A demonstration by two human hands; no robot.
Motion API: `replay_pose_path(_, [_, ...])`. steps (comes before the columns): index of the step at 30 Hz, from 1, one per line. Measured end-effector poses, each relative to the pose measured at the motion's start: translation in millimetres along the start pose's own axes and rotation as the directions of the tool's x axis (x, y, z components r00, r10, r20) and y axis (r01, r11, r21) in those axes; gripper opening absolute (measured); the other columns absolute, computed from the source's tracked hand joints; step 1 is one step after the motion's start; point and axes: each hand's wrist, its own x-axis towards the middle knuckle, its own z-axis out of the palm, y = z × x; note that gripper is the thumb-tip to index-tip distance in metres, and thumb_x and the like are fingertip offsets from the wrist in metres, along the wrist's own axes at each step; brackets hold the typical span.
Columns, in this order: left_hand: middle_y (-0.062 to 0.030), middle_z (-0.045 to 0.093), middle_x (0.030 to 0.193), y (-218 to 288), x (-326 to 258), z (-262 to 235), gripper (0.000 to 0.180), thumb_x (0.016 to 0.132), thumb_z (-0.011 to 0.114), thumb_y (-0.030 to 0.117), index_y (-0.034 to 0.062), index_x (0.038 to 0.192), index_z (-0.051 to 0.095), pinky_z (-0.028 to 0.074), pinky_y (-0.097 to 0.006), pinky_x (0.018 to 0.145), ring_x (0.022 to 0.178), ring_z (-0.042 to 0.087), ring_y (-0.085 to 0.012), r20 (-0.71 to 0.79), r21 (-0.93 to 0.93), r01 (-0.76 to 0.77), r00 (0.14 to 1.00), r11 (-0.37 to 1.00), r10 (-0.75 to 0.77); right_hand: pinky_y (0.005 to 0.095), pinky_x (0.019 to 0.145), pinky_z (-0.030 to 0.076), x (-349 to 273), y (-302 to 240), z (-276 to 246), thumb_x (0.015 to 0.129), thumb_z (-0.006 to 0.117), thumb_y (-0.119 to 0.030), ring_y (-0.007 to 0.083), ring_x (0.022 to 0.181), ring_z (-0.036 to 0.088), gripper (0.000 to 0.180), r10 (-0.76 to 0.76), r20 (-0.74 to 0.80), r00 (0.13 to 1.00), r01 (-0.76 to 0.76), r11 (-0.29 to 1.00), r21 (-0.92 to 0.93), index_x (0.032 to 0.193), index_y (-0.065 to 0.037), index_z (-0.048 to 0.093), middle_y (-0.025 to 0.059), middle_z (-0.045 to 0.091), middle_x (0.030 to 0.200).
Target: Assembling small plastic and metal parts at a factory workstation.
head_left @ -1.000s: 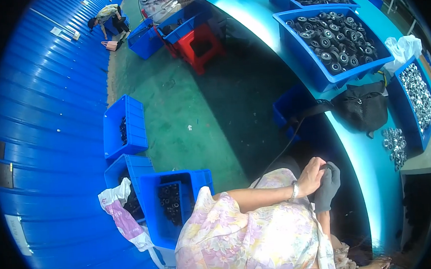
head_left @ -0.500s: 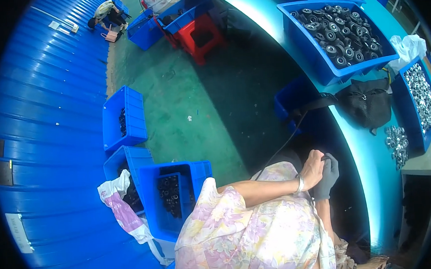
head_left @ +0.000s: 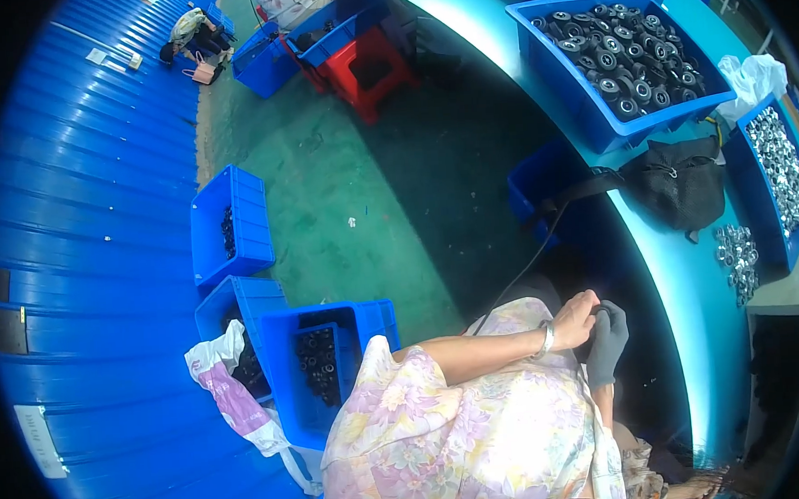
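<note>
Someone in a flowered garment (head_left: 454,427) works with both hands, nearer than the black bag (head_left: 676,190) on the tabletop (head_left: 693,279). The gloved right hand (head_left: 609,347) bends its fingers around a small dark piece (head_left: 597,310), mostly hidden; the bare left hand (head_left: 573,323) curls against it, whether gripping too I can't tell. Just beyond the bag stands a blue bin (head_left: 558,83) of dark wheels (head_left: 624,57).

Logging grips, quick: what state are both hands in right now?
Left hand: bare, fingers bent; anything held cannot be told.
Right hand: grey-gloved, fingers curled; anything held cannot be told.
</note>
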Motion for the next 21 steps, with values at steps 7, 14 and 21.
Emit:
replay_pose_path(7, [-0.0191,0.052,0.101,3,-9,-7,0.024,0.081,0.054,-0.003,0.0014,0.102,0.044,0.044,-0.041,0.084,0.096,0.054,-0.0346,-0.096,0.025,0.058,0.994,0.998,-0.055,0.0261,0.066,0.045,0,7,9,0.084,0.053,-0.004,0.0144,0.072,0.054,0.012,-0.056,0.04,0.998,0.057,0.998,-0.036,0.094,0.001,0.059,0.0067,0.06,0.082])
replay_pose_path(14, [-0.02,0.05,0.101,-2,-19,-3,0.024,0.08,0.053,-0.004,0.0008,0.102,0.043,0.044,-0.041,0.084,0.095,0.053,-0.035,-0.202,0.105,0.047,0.979,0.993,-0.025,0.029,0.065,0.044,-5,15,19,0.082,0.053,-0.002,0.0158,0.069,0.053,0.007,-0.118,-0.01,0.993,0.115,0.981,-0.155,0.088,0.0,0.057,0.0077,0.059,0.079])
replay_pose_path(21, [-0.0139,0.054,0.086,2,-11,3,0.017,0.082,0.053,-0.001,0.0021,0.098,0.047,0.048,-0.037,0.066,0.074,0.058,-0.0264,-0.278,0.006,-0.148,0.95,0.989,0.144,0.0247,0.073,0.047,-9,20,9,0.089,0.054,-0.008,0.0126,0.083,0.057,0.02,-0.13,-0.083,0.988,0.131,0.991,0.006,0.105,-0.001,0.063,0.0053,0.063,0.096])
